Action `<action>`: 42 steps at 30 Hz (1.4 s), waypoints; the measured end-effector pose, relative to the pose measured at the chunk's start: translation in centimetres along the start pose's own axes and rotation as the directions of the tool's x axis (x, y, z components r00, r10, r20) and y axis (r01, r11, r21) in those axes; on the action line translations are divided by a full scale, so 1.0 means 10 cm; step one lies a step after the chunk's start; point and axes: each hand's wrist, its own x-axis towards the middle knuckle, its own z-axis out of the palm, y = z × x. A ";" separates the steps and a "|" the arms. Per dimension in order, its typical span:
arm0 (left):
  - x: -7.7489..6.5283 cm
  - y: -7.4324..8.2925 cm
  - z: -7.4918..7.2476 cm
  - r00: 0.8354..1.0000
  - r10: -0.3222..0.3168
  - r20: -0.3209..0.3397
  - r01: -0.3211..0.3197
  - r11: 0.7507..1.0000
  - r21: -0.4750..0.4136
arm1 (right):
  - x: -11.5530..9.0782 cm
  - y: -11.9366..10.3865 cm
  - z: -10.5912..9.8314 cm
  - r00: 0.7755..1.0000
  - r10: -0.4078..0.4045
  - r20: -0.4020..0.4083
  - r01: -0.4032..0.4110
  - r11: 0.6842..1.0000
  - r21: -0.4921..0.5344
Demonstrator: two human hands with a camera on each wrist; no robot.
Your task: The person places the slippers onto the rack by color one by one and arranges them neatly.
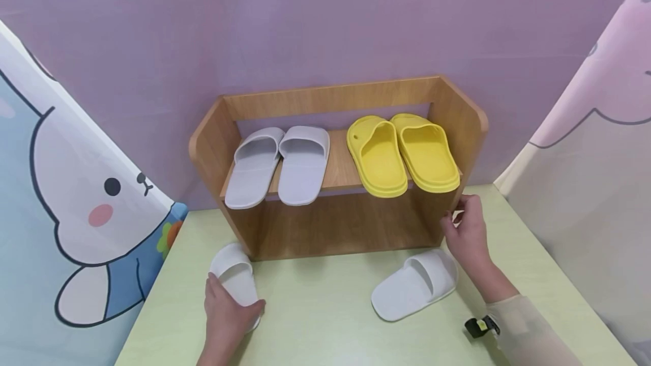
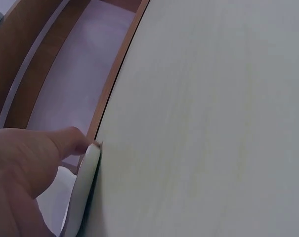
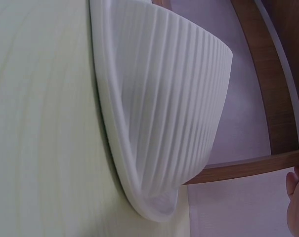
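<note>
Two white slippers lie low in our frame on the bench: our left hand (image 1: 227,312) grips one slipper (image 1: 235,280) lower left, our right hand (image 1: 467,236) pinches the shelf's edge (image 1: 456,199) beside the other slipper (image 1: 414,284).

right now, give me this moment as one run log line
left hand: grips white slipper on table | right hand: touches shelf side | second white slipper: lies free on table | shelf holds grey pair, yellow pair
</note>
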 end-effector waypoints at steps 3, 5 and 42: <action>0.01 -0.04 -0.02 1.000 -0.005 -0.012 0.005 1.000 -0.030 | 0.00 0.00 0.00 1.000 0.012 0.003 -0.012 1.000 0.000; 0.01 -0.05 -0.04 1.000 -0.003 -0.015 0.003 0.999 -0.040 | 0.00 0.00 0.00 1.000 0.019 0.003 -0.019 1.000 0.000; 0.06 0.24 -0.34 0.957 0.092 -0.277 -0.132 0.983 -0.131 | 0.00 -0.01 0.00 1.000 0.011 0.006 -0.011 1.000 -0.005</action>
